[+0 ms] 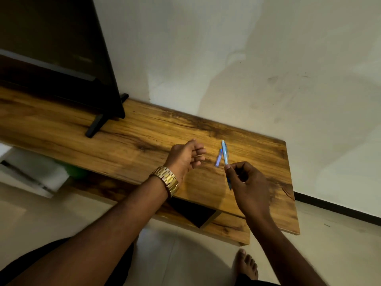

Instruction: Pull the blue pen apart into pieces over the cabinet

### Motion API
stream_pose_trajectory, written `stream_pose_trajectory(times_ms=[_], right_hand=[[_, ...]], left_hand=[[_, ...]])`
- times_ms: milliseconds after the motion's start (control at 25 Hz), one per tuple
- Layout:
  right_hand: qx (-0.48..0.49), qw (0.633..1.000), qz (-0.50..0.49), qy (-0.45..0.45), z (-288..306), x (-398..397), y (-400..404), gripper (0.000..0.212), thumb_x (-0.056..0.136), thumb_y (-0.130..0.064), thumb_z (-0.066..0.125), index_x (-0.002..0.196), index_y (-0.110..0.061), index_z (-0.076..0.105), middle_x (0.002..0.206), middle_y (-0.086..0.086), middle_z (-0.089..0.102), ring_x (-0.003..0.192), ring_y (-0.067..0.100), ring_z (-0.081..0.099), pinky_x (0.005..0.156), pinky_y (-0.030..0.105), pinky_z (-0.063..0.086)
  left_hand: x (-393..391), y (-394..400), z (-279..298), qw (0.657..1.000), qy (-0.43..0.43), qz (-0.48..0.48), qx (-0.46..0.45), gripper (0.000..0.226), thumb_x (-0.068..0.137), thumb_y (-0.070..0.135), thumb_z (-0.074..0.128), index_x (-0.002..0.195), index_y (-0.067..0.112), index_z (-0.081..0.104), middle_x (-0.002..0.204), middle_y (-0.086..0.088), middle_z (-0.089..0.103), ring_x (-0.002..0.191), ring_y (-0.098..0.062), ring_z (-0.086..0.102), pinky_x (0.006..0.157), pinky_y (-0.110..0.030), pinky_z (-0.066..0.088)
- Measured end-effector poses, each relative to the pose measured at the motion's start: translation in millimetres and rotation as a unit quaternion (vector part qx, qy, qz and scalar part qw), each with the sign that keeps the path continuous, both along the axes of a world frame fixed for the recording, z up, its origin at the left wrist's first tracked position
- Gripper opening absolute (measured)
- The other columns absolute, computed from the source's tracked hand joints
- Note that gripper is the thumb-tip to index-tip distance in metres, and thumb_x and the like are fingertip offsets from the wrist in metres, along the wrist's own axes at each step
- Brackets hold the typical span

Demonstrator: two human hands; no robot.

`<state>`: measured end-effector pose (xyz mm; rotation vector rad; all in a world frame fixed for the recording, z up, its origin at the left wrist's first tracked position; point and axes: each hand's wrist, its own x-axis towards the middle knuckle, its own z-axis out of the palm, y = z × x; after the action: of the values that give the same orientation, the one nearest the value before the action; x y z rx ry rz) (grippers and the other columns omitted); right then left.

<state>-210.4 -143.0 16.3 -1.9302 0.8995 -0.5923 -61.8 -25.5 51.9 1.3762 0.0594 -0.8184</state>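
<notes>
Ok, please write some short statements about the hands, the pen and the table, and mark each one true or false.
1. The right hand holds a light blue pen. True.
2. The left hand grips the pen cap. False: a small blue cap lies on the wooden table beside the pen, and what the left hand's fingers pinch, if anything, is too small to tell.
3. A gold watch is on the left wrist. True.
4. The dark screen stands at the table's right end. False: it stands at the left.
5. A bare foot shows on the floor. True.
</notes>
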Motion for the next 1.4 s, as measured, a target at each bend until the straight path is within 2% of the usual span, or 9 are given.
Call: stream_pose_trajectory(times_ms=[120, 520, 720, 840, 1000, 1080, 1160, 1280, 1400], right_hand=[[-0.014, 0.999, -0.015, 0.044, -27.8, 27.4, 5.1, 0.015, 0.097, -0.034, 0.080, 0.092, -0.021, 0.086, 0.083, -0.007, 0.082, 0.075, 0.009, 0.076, 0.072, 0.044, 0.064], [-0.117, 0.984, -0.026, 0.136, -59.0, 64.7, 11.1, 0.017, 0.089, -0.046, 0.082, 0.084, -0.030, 0.081, 0.071, -0.013, 0.074, 0.070, 0.009, 0.072, 0.061, 0.026, 0.049], [-0.117, 0.972, -0.103, 0.174, -49.3, 96.5, -49.0, 0.038, 0.092, -0.041, 0.080, 0.106, -0.006, 0.083, 0.101, 0.021, 0.082, 0.110, 0.043, 0.073, 0.093, 0.041, 0.054], [-0.085, 0.955, -0.074, 0.274, -54.8, 114.9, -64.0, 0.041, 0.097, -0.041, 0.072, 0.102, -0.001, 0.080, 0.117, 0.033, 0.073, 0.110, 0.046, 0.069, 0.095, 0.049, 0.060], [-0.067, 0.946, -0.043, 0.314, -40.0, 119.7, -60.0, 0.035, 0.104, -0.031, 0.067, 0.109, 0.003, 0.074, 0.125, 0.032, 0.069, 0.110, 0.046, 0.070, 0.094, 0.048, 0.059], [-0.035, 0.968, 0.001, 0.248, -14.4, 104.6, -48.7, 0.032, 0.108, -0.031, 0.066, 0.092, -0.005, 0.076, 0.102, 0.020, 0.081, 0.097, 0.037, 0.077, 0.088, 0.047, 0.061], [0.051, 0.993, 0.025, 0.104, 16.5, 71.2, -28.3, 0.022, 0.110, -0.030, 0.063, 0.102, -0.012, 0.072, 0.091, 0.007, 0.085, 0.087, 0.027, 0.082, 0.074, 0.043, 0.067], [0.113, 0.992, 0.053, -0.017, 45.0, 12.3, 7.4, 0.012, 0.110, -0.030, 0.060, 0.113, -0.021, 0.067, 0.098, 0.004, 0.086, 0.083, 0.018, 0.082, 0.063, 0.029, 0.064], [0.134, 0.988, 0.067, -0.028, 38.2, -12.5, 29.7, 0.012, 0.110, -0.023, 0.060, 0.116, -0.016, 0.068, 0.100, 0.005, 0.085, 0.084, 0.017, 0.079, 0.071, 0.036, 0.063]], left_hand=[[5.7, 2.2, 1.7, 0.999, 0.026, 0.027, -0.020, 0.043, 0.113, 0.035, 0.046, 0.118, 0.003, 0.075, 0.125, -0.019, 0.078, 0.080, -0.016, 0.070, 0.072, -0.025, 0.052], [22.8, 16.4, 15.8, 0.993, 0.058, 0.077, -0.067, 0.052, 0.113, 0.040, 0.042, 0.126, -0.001, 0.072, 0.124, -0.020, 0.077, 0.073, -0.015, 0.066, 0.065, -0.023, 0.048], [28.7, 22.1, 22.5, 0.990, 0.079, 0.087, -0.082, 0.054, 0.114, 0.039, 0.041, 0.131, -0.004, 0.069, 0.106, -0.013, 0.074, 0.067, -0.014, 0.060, 0.058, -0.020, 0.042], [32.4, 24.8, 22.9, 0.987, 0.096, 0.084, -0.093, 0.057, 0.114, 0.040, 0.039, 0.133, -0.004, 0.068, 0.091, -0.007, 0.072, 0.066, -0.014, 0.060, 0.056, -0.019, 0.041], [32.7, 26.7, 21.1, 0.987, 0.093, 0.078, -0.103, 0.059, 0.113, 0.044, 0.039, 0.131, -0.002, 0.070, 0.115, -0.016, 0.078, 0.070, -0.014, 0.063, 0.061, -0.020, 0.046], [30.2, 27.4, 20.7, 0.988, 0.091, 0.056, -0.110, 0.058, 0.113, 0.046, 0.040, 0.128, 0.000, 0.071, 0.127, -0.020, 0.076, 0.074, -0.015, 0.066, 0.065, -0.022, 0.047], [26.0, 27.3, 19.9, 0.987, 0.090, 0.033, -0.126, 0.059, 0.112, 0.049, 0.039, 0.123, 0.002, 0.073, 0.130, -0.020, 0.076, 0.077, -0.016, 0.068, 0.068, -0.024, 0.049], [21.3, 24.0, 16.2, 0.988, 0.076, -0.007, -0.135, 0.062, 0.110, 0.056, 0.039, 0.120, 0.005, 0.074, 0.122, -0.015, 0.079, 0.083, -0.018, 0.071, 0.073, -0.027, 0.052], [6.7, 17.5, 8.4, 0.992, -0.020, -0.104, -0.064, 0.045, 0.105, 0.048, 0.059, 0.121, 0.010, 0.078, 0.120, -0.010, 0.082, 0.089, -0.016, 0.072, 0.076, -0.026, 0.055]])
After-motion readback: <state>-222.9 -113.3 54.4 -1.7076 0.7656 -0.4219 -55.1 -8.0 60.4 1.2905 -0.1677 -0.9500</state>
